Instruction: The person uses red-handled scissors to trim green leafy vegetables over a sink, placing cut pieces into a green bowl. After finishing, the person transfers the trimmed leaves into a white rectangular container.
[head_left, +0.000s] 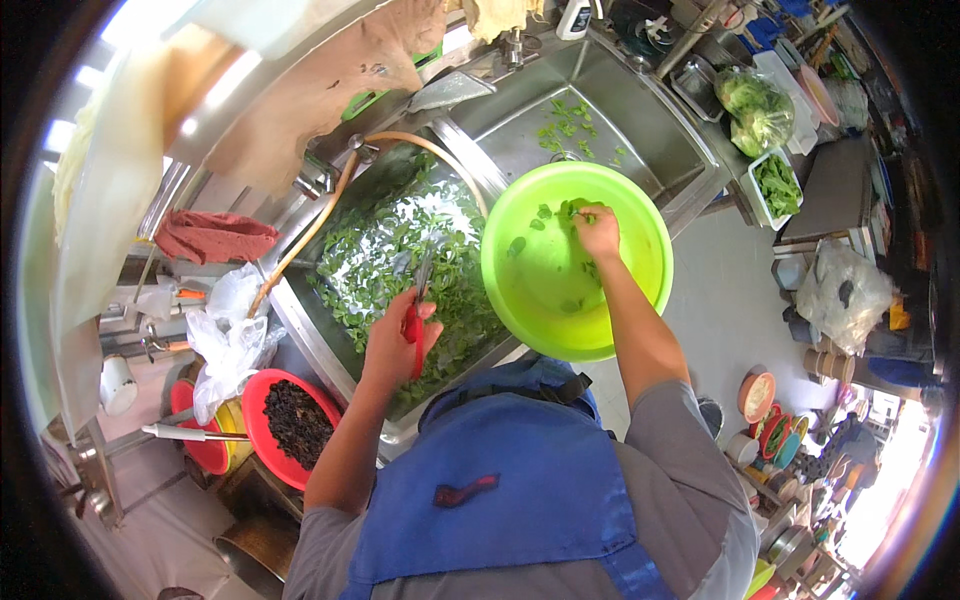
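Note:
My left hand (397, 337) holds red-handled scissors (415, 334), their blades pointing away from me over the left sink basin (300, 304). Many leafy green sprigs (450, 277) float in the water of that basin. My right hand (598, 231) is inside a lime-green plastic basin (517, 330), with its fingers closed on a small green sprig (574, 210). A few loose leaves (538, 223) lie in the basin near that hand. The basin sits at the front of the sinks, overlapping the right sink basin (510, 139), where more cut sprigs (566, 127) are scattered.
An orange hose (315, 217) runs from the tap into the left sink. A red bowl of dark, shredded food (259, 420) stands at my left, beside white plastic bags (229, 330). At right are bagged greens (754, 112) and a white tray of leaves (776, 184).

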